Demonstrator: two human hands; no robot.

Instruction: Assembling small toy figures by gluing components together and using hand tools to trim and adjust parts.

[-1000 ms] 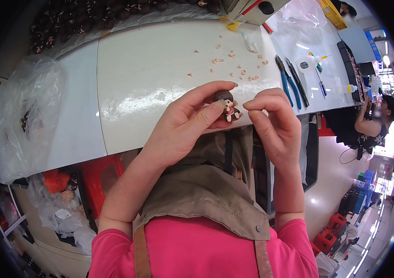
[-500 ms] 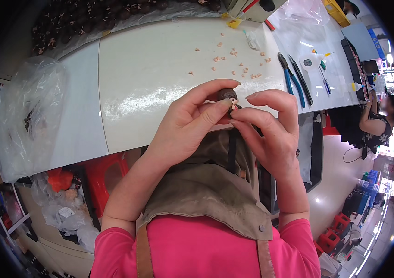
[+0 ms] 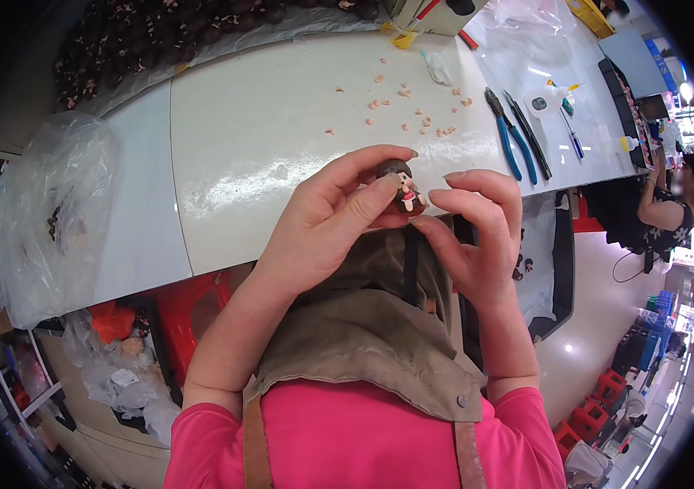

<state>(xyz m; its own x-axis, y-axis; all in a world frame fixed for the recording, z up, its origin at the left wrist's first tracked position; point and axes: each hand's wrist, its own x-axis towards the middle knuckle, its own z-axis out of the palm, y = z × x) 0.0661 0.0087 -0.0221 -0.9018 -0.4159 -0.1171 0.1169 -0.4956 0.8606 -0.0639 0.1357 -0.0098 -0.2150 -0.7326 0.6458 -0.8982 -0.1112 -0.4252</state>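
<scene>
Above the near edge of the table, my left hand [image 3: 327, 216] is closed round a small figurine [image 3: 407, 194]. It has dark brown hair, a pale face, a red and cream body and a dark base. The left thumb presses on its front, and the curled fingers hide its back. My right hand [image 3: 477, 220] is just right of the figurine, its thumb and fingers curved and spread apart. The right thumb tip comes close to the figurine's base; whether it touches I cannot tell.
Small peach-coloured bits [image 3: 404, 93] lie scattered on the table. Blue-handled pliers [image 3: 512, 138], a black tool [image 3: 530, 137] and a screwdriver [image 3: 573, 138] lie at right. Many dark figurines [image 3: 151, 41] are massed far left, beyond a clear plastic bag [image 3: 53, 204]. A co-worker [image 3: 673, 204] sits at far right.
The right fingers have drawn apart and back from the figurine, which they were pinching. The figurine has turned so that more of its front and red body shows.
</scene>
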